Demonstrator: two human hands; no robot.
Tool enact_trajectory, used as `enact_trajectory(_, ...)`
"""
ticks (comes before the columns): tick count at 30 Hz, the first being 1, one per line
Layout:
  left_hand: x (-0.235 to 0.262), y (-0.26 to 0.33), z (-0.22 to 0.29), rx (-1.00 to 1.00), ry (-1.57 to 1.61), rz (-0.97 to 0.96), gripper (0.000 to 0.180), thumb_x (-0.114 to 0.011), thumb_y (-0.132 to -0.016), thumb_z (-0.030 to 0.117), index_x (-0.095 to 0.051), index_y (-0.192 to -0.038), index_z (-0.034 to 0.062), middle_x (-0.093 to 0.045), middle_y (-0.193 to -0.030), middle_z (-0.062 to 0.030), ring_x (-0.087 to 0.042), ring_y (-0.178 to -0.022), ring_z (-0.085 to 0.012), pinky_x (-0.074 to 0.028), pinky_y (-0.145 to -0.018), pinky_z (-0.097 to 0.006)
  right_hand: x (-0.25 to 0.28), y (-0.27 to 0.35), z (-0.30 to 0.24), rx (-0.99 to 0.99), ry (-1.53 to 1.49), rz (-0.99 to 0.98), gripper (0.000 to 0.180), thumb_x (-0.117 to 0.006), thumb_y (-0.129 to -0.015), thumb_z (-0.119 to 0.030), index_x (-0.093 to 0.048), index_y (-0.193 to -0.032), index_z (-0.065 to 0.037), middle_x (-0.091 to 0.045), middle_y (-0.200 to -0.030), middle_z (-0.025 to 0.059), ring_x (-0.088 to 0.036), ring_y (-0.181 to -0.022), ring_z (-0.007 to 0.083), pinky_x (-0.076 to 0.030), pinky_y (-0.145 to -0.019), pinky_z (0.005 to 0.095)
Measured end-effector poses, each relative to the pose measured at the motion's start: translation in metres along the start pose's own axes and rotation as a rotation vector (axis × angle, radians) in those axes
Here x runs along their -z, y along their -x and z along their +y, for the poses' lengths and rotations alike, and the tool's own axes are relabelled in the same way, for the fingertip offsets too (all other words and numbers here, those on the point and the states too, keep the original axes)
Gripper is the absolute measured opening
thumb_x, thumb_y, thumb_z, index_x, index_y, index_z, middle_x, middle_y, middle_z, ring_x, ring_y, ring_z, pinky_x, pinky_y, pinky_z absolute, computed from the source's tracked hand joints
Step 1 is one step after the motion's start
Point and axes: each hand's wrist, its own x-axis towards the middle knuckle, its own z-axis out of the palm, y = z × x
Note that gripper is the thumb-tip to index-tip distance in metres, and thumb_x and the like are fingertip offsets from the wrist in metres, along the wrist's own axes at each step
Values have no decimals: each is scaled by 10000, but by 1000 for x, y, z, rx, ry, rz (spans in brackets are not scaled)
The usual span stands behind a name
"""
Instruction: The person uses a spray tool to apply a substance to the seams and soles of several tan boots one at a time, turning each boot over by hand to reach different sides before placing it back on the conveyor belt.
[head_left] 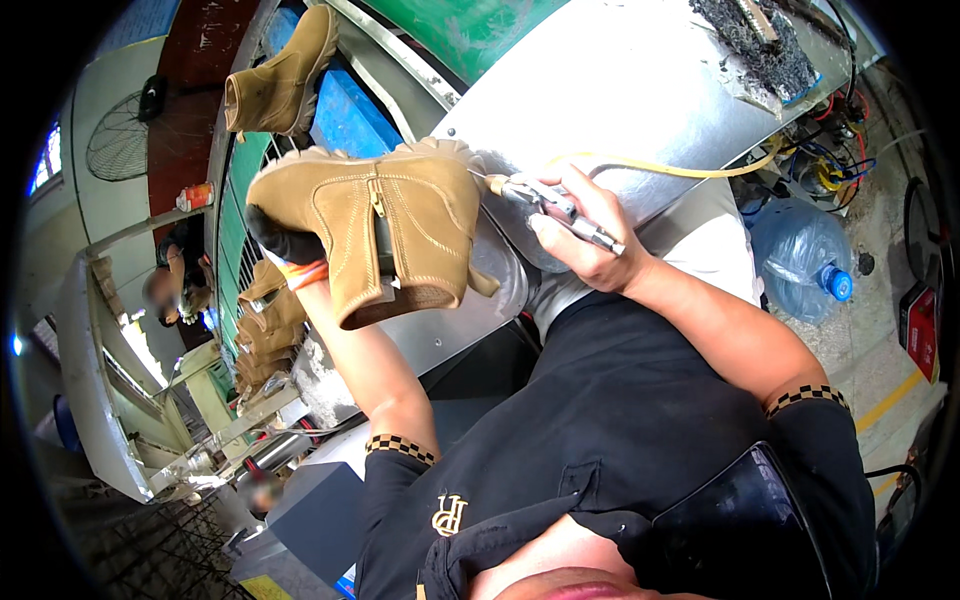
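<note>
A tan ankle boot [405, 225] with a side zipper hangs sole up, its shaft opening facing down toward me. My left hand [285, 240], in a black and orange glove, grips it at the toe end; most of the fingers are hidden behind the boot. My right hand [600, 235] is bare and closed round a small metal hand tool [565, 212] with a brass nozzle. A thin tip on the tool points at the boot's heel, close to the sole edge; whether it touches I cannot tell.
A yellow hose [690, 171] crosses the silver metal work surface [590, 85]. Another tan boot [285, 75] lies near a blue block [352, 115] at far left, with several more boots [268, 330] below. A large clear water bottle [800, 260] stands right. Co-workers are at left.
</note>
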Motion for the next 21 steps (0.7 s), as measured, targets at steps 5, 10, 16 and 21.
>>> enact_trajectory(5, -10, 52, 3, 216, 203, 418, 788, -527, -882, 619, -459, -1360, -4, -477, -1407, -199, -472, -1283, -348, -347, -1118, -480, -6, -12, 4, -15, 1, 31, 383, -572, -842, -115, -512, -1199, 8, -584, -808, 34, -506, -695, 86, -438, -640, 241)
enact_trajectory(10, 95, 111, -8, 111, -536, 351, 605, -521, -943, 480, -456, -1384, 72, -492, -1407, -115, -481, -1284, -290, -393, -1089, -472, -21, -23, 13, -21, -23, 4, 377, -569, -842, -103, -512, -1201, -2, -592, -793, 47, -541, -693, 85, -453, -620, 258)
enact_trajectory(16, 44, 207, -19, 332, -90, 805, 614, -514, -956, 488, -418, -1430, 109, -453, -1453, -71, -453, -1318, -270, -406, -1077, -490, -30, -28, 20, -36, 22, 2, 387, -571, -824, -98, -514, -1197, -16, -565, -725, 45, -523, -606, 80, -434, -566, 269)
enact_trajectory(21, -24, 231, -14, 521, -143, 714, 664, -484, -952, 553, -403, -1440, 110, -455, -1443, -93, -485, -1278, -297, -427, -1032, -506, -30, -21, 18, -72, 40, -4, 433, -582, -806, -148, -500, -1211, -15, -563, -628, 69, -523, -540, 130, -423, -546, 303)
